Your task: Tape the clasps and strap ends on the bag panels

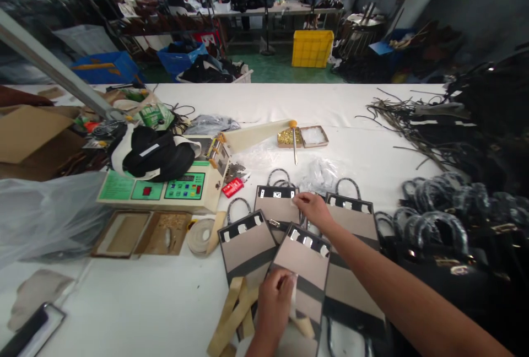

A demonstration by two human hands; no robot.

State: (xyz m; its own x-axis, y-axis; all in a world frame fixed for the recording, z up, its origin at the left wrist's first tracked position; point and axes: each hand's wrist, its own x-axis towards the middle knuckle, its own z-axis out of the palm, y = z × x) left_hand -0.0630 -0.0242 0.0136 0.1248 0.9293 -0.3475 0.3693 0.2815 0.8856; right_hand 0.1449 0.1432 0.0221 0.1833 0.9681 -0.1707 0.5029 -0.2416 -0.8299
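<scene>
My right hand (314, 211) reaches over a small beige-and-black handbag (276, 209), its thumb and fingers pinched at the upper right corner by the metal fittings. A small pale piece, apparently tape, shows at those fingertips. Lower down, my left hand (275, 302) is closed on a pale strip of tape (294, 293) above a nearer handbag (303, 255). Loops of cream tape (233, 313) lie beside that hand. Two more handbags flank these, one on the left (246, 244) and one on the right (353, 218). White pieces cover fittings on several bags.
A green-panelled tape machine (182, 189) with black cloth on top stands left. Near it are a tape roll (202, 237), a brown open box (163, 236) and a red tube (233, 187). A hammer (295, 145) lies by gold parts (288, 137). Black bags (454, 269) crowd the right.
</scene>
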